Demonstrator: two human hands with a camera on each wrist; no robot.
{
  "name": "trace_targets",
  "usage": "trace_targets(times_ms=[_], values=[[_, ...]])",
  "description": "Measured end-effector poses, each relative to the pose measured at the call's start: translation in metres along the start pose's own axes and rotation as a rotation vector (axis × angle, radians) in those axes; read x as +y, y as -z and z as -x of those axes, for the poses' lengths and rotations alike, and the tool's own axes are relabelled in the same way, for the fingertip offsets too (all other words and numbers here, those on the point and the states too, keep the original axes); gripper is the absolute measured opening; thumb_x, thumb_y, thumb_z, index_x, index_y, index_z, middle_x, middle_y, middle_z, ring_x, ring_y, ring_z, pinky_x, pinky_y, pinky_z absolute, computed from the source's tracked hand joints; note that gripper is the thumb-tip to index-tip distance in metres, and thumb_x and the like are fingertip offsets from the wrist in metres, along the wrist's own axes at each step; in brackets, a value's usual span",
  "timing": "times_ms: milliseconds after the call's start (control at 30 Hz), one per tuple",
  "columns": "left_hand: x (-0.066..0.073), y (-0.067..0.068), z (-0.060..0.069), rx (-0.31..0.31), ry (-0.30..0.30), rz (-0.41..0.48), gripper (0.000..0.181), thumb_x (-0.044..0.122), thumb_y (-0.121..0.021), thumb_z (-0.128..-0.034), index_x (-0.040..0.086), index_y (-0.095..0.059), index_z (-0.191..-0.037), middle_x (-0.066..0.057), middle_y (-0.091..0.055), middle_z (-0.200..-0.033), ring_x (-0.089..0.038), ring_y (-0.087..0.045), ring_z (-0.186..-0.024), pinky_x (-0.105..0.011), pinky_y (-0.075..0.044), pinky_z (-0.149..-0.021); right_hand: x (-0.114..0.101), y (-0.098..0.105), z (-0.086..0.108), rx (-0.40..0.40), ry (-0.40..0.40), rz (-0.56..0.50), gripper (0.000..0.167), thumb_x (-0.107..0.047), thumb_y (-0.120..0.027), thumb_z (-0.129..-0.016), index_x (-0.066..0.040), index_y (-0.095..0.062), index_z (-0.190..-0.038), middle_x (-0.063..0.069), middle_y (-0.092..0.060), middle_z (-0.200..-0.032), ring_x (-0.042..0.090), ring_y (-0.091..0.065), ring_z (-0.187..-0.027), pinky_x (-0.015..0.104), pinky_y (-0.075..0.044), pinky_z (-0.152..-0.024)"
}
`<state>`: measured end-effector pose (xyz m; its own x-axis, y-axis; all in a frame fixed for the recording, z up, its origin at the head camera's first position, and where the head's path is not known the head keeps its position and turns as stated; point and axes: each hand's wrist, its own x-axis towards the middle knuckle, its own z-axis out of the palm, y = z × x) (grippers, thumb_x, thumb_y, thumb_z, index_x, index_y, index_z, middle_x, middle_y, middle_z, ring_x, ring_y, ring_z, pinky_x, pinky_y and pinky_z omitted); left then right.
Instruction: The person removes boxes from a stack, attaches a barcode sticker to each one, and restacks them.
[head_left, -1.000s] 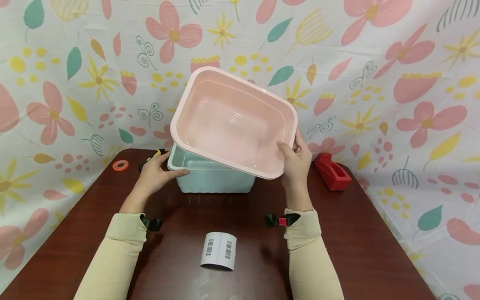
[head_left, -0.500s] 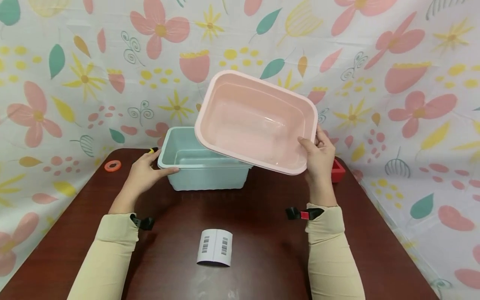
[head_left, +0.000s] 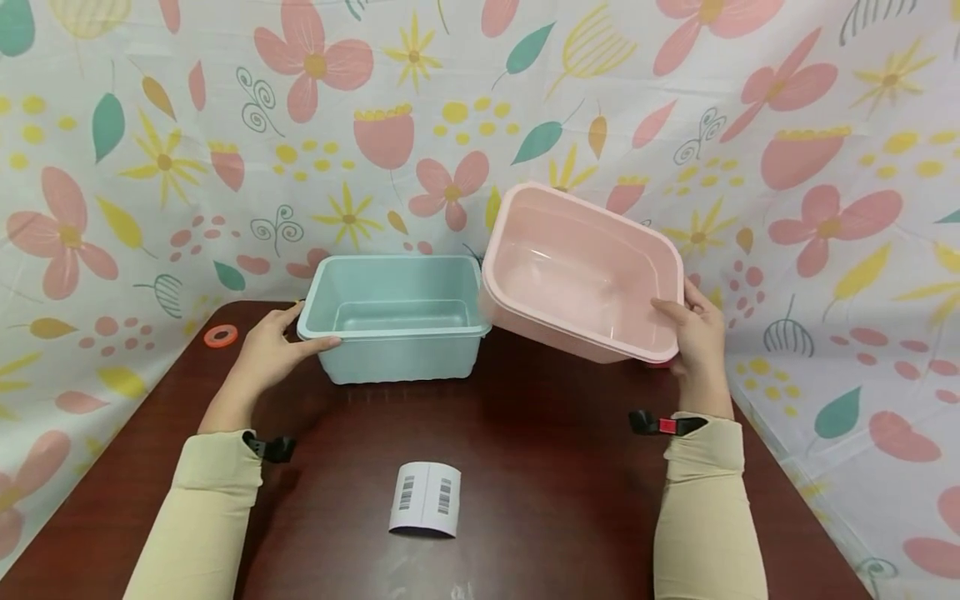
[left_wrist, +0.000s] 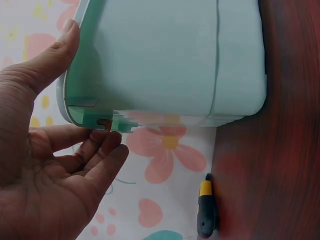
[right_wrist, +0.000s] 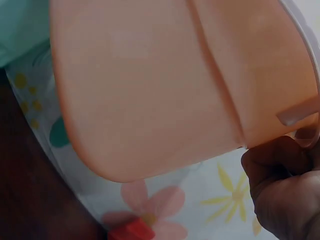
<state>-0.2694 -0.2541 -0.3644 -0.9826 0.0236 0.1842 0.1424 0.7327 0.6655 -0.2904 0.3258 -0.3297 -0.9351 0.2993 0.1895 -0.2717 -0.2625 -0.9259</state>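
A pink plastic bin (head_left: 585, 275) is held up in the air at the right, tilted with its inside facing me. My right hand (head_left: 699, 342) grips its right end by the rim, thumb on the inner side. To the left stands a light blue plastic bin (head_left: 397, 357) on the table, upright, with nothing seen inside. At its left end my left hand (head_left: 264, 354) holds the rim, the thumb along the front and the other fingers round the side. The left wrist view shows those fingers (left_wrist: 111, 142) under the rim beside a small handle part.
White curved paper with barcodes (head_left: 424, 500) lies near the table's front. An orange tape roll (head_left: 211, 337) sits at the back left. A black and yellow cutter (left_wrist: 205, 212) lies behind the blue bin's left end. A red object (right_wrist: 131, 231) is mostly hidden by the pink bin.
The pink bin has moved right and down from above the blue bin, in my right hand, uncovering the blue bin. My left hand stays on the blue bin's rim.
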Motion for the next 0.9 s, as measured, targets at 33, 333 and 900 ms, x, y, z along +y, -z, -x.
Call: trace_targets(times_ms=[33, 333, 900], values=[[0.000, 0.000, 0.000, -0.002, 0.001, -0.003, 0.107, 0.066, -0.072, -0.0817, 0.008, -0.026, -0.159, -0.027, -0.035, -0.153, -0.047, -0.036, -0.137, -0.065, -0.037, -0.102, 0.002, 0.005, -0.002, 0.006, -0.020, -0.012, 0.068, 0.007, -0.069, -0.089, -0.015, -0.048, -0.150, 0.016, -0.043, -0.154, 0.020, -0.064, -0.115, 0.030, -0.056, -0.080], [-0.001, 0.002, 0.001, -0.004, -0.011, -0.006, 0.106, 0.064, -0.072, -0.0831, 0.007, -0.025, -0.159, -0.029, -0.036, -0.151, -0.047, -0.037, -0.135, -0.065, -0.036, -0.102, 0.017, 0.037, -0.010, 0.001, -0.083, 0.041, 0.072, 0.004, -0.071, -0.089, -0.014, -0.043, -0.153, 0.018, -0.036, -0.158, 0.014, -0.071, -0.094, 0.031, -0.057, -0.071], [-0.004, 0.003, 0.000, -0.013, -0.005, 0.000, 0.106, 0.063, -0.071, -0.0847, 0.005, -0.023, -0.159, -0.028, -0.039, -0.145, -0.047, -0.040, -0.131, -0.065, -0.036, -0.101, 0.051, 0.052, -0.020, -0.061, -0.172, 0.236, 0.074, -0.006, -0.072, -0.092, -0.014, -0.036, -0.157, 0.024, -0.030, -0.158, 0.005, -0.069, -0.088, 0.030, -0.057, -0.075]])
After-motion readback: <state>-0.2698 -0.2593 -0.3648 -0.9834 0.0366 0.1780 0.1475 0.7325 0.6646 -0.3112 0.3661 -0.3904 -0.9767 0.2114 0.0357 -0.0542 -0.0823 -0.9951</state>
